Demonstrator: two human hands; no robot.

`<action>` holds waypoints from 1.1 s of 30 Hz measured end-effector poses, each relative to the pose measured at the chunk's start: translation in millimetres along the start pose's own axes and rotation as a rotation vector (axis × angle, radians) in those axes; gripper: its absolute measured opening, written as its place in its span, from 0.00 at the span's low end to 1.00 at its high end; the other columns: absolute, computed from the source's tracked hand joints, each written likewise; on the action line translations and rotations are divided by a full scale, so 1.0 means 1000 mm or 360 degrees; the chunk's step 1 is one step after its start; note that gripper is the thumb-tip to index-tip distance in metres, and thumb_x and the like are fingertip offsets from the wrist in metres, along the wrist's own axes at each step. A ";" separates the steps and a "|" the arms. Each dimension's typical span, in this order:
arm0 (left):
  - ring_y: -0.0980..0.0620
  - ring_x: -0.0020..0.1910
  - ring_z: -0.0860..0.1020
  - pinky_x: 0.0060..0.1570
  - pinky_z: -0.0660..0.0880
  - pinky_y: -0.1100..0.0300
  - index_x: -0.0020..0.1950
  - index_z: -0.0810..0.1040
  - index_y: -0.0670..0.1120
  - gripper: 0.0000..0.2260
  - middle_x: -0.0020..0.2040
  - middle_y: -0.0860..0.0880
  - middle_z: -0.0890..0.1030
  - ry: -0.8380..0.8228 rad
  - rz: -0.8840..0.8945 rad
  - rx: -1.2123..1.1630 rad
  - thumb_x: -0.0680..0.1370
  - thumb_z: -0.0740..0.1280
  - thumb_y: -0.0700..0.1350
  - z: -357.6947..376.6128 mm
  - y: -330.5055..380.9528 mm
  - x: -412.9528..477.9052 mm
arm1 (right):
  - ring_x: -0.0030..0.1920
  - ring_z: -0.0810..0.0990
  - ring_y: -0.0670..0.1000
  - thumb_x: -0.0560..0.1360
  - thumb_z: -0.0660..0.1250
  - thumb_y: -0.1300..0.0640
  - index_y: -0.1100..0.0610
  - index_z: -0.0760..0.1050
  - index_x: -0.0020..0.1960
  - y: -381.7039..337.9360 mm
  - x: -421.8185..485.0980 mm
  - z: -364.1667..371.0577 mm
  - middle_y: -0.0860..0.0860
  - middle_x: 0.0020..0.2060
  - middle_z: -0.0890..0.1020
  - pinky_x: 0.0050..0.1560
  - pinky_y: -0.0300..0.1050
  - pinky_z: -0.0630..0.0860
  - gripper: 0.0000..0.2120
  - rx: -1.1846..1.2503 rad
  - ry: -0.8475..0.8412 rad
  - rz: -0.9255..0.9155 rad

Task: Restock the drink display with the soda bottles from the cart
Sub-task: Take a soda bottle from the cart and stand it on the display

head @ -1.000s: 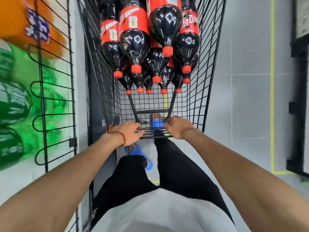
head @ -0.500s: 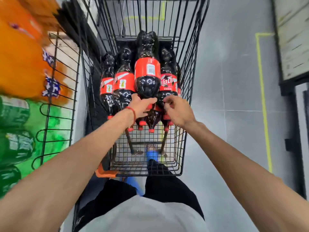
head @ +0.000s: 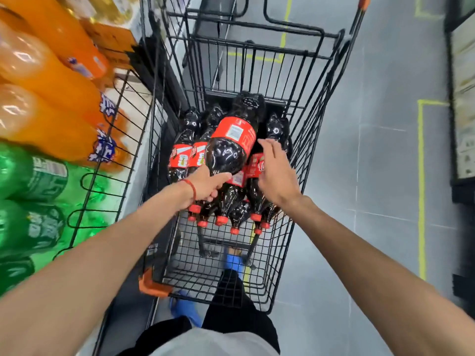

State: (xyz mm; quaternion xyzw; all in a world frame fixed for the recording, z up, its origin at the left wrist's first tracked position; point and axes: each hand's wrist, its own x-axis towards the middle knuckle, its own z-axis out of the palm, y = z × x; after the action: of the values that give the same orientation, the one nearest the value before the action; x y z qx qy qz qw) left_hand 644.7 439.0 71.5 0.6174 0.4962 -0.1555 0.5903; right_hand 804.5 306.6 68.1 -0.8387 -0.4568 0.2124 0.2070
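Note:
A black wire cart (head: pixel 312 140) stands in front of me with several dark cola bottles lying in it, red labels and red caps toward me. My left hand (head: pixel 209 185) grips the neck of the top cola bottle (head: pixel 231 147), which is tilted up above the others. My right hand (head: pixel 276 173) hovers just to the right of that bottle with fingers spread, above another cola bottle (head: pixel 255 176), holding nothing. The drink display (head: pixel 110 140) is a wire rack on my left.
The rack holds orange soda bottles (head: pixel 46 80) above green soda bottles (head: pixel 30 181). Grey tiled floor with yellow tape lines (head: pixel 420 188) lies right of the cart. A dark fixture (head: pixel 462 98) stands at the far right. My legs and blue shoes are behind the cart.
Both hands left the cart's near end and reached into the bottles. My left hand took the top bottle's neck and lifted it; my right hand let go and spread its fingers.

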 end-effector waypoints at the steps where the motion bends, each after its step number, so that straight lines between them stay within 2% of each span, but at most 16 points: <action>1: 0.55 0.28 0.68 0.30 0.72 0.62 0.54 0.70 0.43 0.15 0.35 0.49 0.71 -0.0015 0.0030 0.0057 0.81 0.67 0.53 -0.012 0.004 -0.009 | 0.73 0.68 0.56 0.73 0.71 0.67 0.54 0.58 0.79 -0.003 0.009 0.000 0.53 0.77 0.62 0.65 0.58 0.77 0.40 -0.0090 -0.0001 -0.0081; 3: 0.55 0.26 0.67 0.27 0.69 0.63 0.53 0.70 0.43 0.13 0.33 0.51 0.70 -0.0022 0.0074 0.0180 0.82 0.67 0.52 -0.028 0.008 -0.025 | 0.76 0.65 0.58 0.69 0.80 0.60 0.55 0.56 0.80 -0.009 0.026 0.001 0.56 0.78 0.62 0.71 0.59 0.72 0.48 -0.0277 -0.0041 -0.0249; 5: 0.54 0.26 0.68 0.28 0.70 0.61 0.55 0.71 0.43 0.13 0.32 0.52 0.71 0.0011 0.0117 0.0410 0.81 0.67 0.52 -0.043 0.003 -0.041 | 0.79 0.61 0.59 0.64 0.84 0.52 0.55 0.53 0.81 -0.016 0.043 0.003 0.57 0.79 0.61 0.78 0.60 0.63 0.56 -0.0425 -0.0096 -0.0411; 8: 0.50 0.38 0.78 0.38 0.75 0.56 0.67 0.66 0.44 0.23 0.43 0.47 0.79 0.0134 0.0139 0.0977 0.80 0.67 0.57 -0.066 -0.011 -0.069 | 0.82 0.54 0.59 0.63 0.84 0.47 0.55 0.49 0.83 -0.027 0.065 0.005 0.56 0.80 0.60 0.81 0.61 0.50 0.61 -0.0577 -0.0183 -0.0575; 11: 0.45 0.46 0.81 0.50 0.79 0.48 0.70 0.63 0.45 0.28 0.50 0.44 0.81 0.0189 0.0142 0.1151 0.79 0.67 0.60 -0.086 -0.037 -0.087 | 0.82 0.51 0.58 0.64 0.82 0.45 0.53 0.51 0.82 -0.034 0.075 0.008 0.54 0.80 0.61 0.81 0.62 0.44 0.58 -0.0675 -0.0322 -0.0815; 14: 0.44 0.48 0.82 0.51 0.80 0.45 0.70 0.64 0.48 0.28 0.53 0.44 0.82 0.0271 0.0203 0.1245 0.78 0.67 0.62 -0.094 -0.044 -0.095 | 0.82 0.54 0.58 0.64 0.82 0.44 0.55 0.56 0.81 -0.032 0.074 0.009 0.55 0.79 0.64 0.82 0.61 0.46 0.55 -0.0558 -0.0394 -0.0927; 16: 0.43 0.48 0.81 0.51 0.80 0.47 0.70 0.63 0.50 0.28 0.52 0.45 0.82 0.0336 0.0225 0.1321 0.78 0.67 0.63 -0.093 -0.044 -0.101 | 0.79 0.61 0.60 0.62 0.83 0.43 0.55 0.59 0.79 -0.032 0.070 0.011 0.56 0.76 0.68 0.80 0.64 0.52 0.54 -0.0452 -0.0349 -0.0955; 19: 0.43 0.44 0.80 0.47 0.80 0.46 0.68 0.64 0.50 0.27 0.46 0.46 0.80 0.0398 0.0245 0.1365 0.77 0.66 0.64 -0.087 -0.047 -0.111 | 0.70 0.70 0.56 0.61 0.84 0.47 0.55 0.64 0.76 -0.035 0.060 0.016 0.53 0.68 0.74 0.76 0.67 0.62 0.50 -0.0438 -0.0247 -0.0958; 22: 0.44 0.48 0.80 0.47 0.76 0.54 0.73 0.66 0.53 0.27 0.47 0.50 0.80 0.0514 0.0354 0.1202 0.78 0.68 0.61 -0.088 -0.049 -0.134 | 0.69 0.72 0.54 0.60 0.85 0.49 0.55 0.63 0.76 -0.041 0.041 0.020 0.52 0.68 0.75 0.74 0.64 0.65 0.51 -0.0398 -0.0195 -0.0911; 24: 0.46 0.47 0.78 0.46 0.74 0.56 0.73 0.71 0.51 0.29 0.46 0.50 0.78 0.0657 0.0441 0.0965 0.76 0.72 0.59 -0.087 -0.053 -0.150 | 0.69 0.73 0.56 0.59 0.86 0.48 0.56 0.62 0.77 -0.046 0.025 0.020 0.54 0.69 0.75 0.75 0.60 0.66 0.54 -0.0339 -0.0220 -0.0874; 26: 0.48 0.43 0.79 0.46 0.76 0.58 0.67 0.78 0.47 0.24 0.44 0.50 0.80 0.0767 0.0517 0.0509 0.73 0.76 0.54 -0.082 -0.064 -0.167 | 0.68 0.75 0.57 0.59 0.86 0.49 0.57 0.60 0.77 -0.054 0.005 0.019 0.56 0.69 0.76 0.73 0.59 0.69 0.55 -0.0273 -0.0249 -0.0815; 28: 0.54 0.41 0.82 0.45 0.77 0.65 0.57 0.80 0.47 0.15 0.43 0.54 0.83 0.0801 0.0561 -0.0060 0.73 0.78 0.46 -0.076 -0.079 -0.179 | 0.65 0.76 0.59 0.59 0.86 0.49 0.56 0.58 0.77 -0.065 -0.015 0.018 0.58 0.68 0.76 0.69 0.61 0.74 0.56 -0.0225 -0.0298 -0.0721; 30: 0.59 0.45 0.82 0.49 0.75 0.68 0.53 0.80 0.52 0.12 0.47 0.55 0.85 0.0864 0.0620 -0.0346 0.73 0.78 0.45 -0.074 -0.096 -0.188 | 0.63 0.77 0.59 0.59 0.85 0.50 0.54 0.56 0.77 -0.079 -0.038 0.023 0.57 0.67 0.76 0.65 0.62 0.77 0.56 -0.0150 -0.0356 -0.0619; 33: 0.60 0.54 0.79 0.58 0.75 0.66 0.55 0.78 0.53 0.11 0.58 0.49 0.82 0.0985 0.0745 -0.0605 0.76 0.75 0.46 -0.071 -0.112 -0.193 | 0.58 0.81 0.58 0.59 0.83 0.48 0.50 0.57 0.76 -0.102 -0.070 0.034 0.53 0.63 0.79 0.60 0.58 0.79 0.53 -0.0037 -0.0413 -0.0456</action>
State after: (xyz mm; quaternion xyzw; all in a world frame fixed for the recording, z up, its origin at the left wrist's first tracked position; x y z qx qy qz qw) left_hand 438.4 398.0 175.5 0.6111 0.5162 0.2694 0.5362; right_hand 682.4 302.5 106.6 -0.7330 -0.5967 0.2820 0.1648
